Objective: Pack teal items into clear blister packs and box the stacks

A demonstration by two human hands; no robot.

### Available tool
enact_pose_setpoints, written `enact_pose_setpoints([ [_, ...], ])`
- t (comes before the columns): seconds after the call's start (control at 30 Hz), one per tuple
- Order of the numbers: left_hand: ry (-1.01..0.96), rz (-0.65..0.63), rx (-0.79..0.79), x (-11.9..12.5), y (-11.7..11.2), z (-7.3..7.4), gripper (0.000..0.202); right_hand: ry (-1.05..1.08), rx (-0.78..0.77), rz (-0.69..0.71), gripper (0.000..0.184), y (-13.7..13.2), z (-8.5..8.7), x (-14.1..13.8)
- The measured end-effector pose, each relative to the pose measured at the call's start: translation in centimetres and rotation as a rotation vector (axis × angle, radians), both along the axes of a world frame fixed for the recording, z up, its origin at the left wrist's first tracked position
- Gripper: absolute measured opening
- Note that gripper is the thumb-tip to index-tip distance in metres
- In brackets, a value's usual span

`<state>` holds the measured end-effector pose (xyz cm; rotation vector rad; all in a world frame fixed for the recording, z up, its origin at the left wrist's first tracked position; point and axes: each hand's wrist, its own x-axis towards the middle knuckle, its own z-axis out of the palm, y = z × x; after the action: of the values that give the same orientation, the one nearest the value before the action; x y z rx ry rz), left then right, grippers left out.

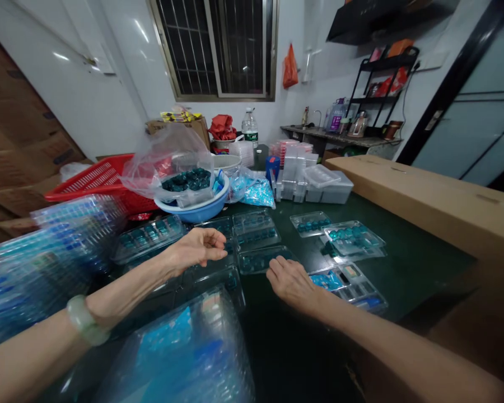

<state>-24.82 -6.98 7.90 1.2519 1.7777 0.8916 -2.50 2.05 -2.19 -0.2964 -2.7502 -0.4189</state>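
1. the left hand (195, 246) hung over the trays in the middle of the bench (420, 246), half open, its fingers loosely curled and its thumb apart from them; i saw nothing in its grasp; a pale green bangle (86, 320) circled that wrist.
2. the right hand (292, 282) was bent, knuckles up, at the near right end of a clear tray (258, 261) with dark teal pieces in it; its fingertips were tucked away from me, so i could not tell whether they pinched anything.
3. that tray lay flat between the two hands; a double tray (256, 229) with teal pieces lay just beyond it; more clear trays, partly hidden by the left forearm, lay to its left.
4. to the right, a small tray (311, 224) and a stacked pair (355, 239) held rows of teal pieces; nearer the right forearm sat a compartment tray (353, 288) with a bright blue packet at one end.
5. a blurred stack of filled packs (189, 352) stood in the foreground; another blurred pile (46, 268) rose at the far left.
6. farther back, a light blue basin (205, 211) carried an open clear bag of dark teal pieces; a red basket (96, 182) sat to its left, clear boxes (334, 187) well to its right.
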Motion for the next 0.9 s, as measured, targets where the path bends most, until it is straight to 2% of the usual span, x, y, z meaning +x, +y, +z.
enact_pose_setpoints([
  [0.07,-0.016,-0.014,-0.003,-0.1,0.1,-0.4,0.04,0.067,0.03,0.008,0.019,-0.1,0.8,-0.1],
  [0.13,-0.045,0.026,-0.027,-0.1,0.5,-0.7,0.045,0.119,0.053,0.029,0.019,-0.1,1.5,-0.2],
  [0.27,-0.254,0.14,-0.191,1.4,1.8,-0.6,0.052,0.198,0.095,0.054,0.021,-0.5,3.2,0.2],
  [0.33,-0.403,0.117,-0.258,2.7,2.3,-0.2,0.05,0.233,0.103,0.047,0.021,-1.2,4.1,0.7],
  [0.43,-0.561,0.076,-0.224,4.5,2.6,0.1,0.044,0.293,0.091,0.025,0.019,-2.8,5.0,1.4],
  [0.5,-0.586,0.077,-0.18,5.4,2.6,0.2,0.046,0.362,0.076,-0.026,0.017,-3.9,5.0,1.7],
  [0.6,-0.542,0.085,-0.184,6.3,2.9,0.2,0.049,0.492,0.022,-0.182,0.015,-5.2,4.7,2.3],
  [0.77,-0.503,-0.032,-0.169,8.2,3.3,0.9,0.056,0.632,-0.111,-0.436,0.041,-5.8,3.6,4.6],
  [0.9,-0.456,-0.165,-0.146,9.7,3.6,1.6,0.069,0.599,-0.206,-0.514,0.051,-5.0,2.3,7.0],
])
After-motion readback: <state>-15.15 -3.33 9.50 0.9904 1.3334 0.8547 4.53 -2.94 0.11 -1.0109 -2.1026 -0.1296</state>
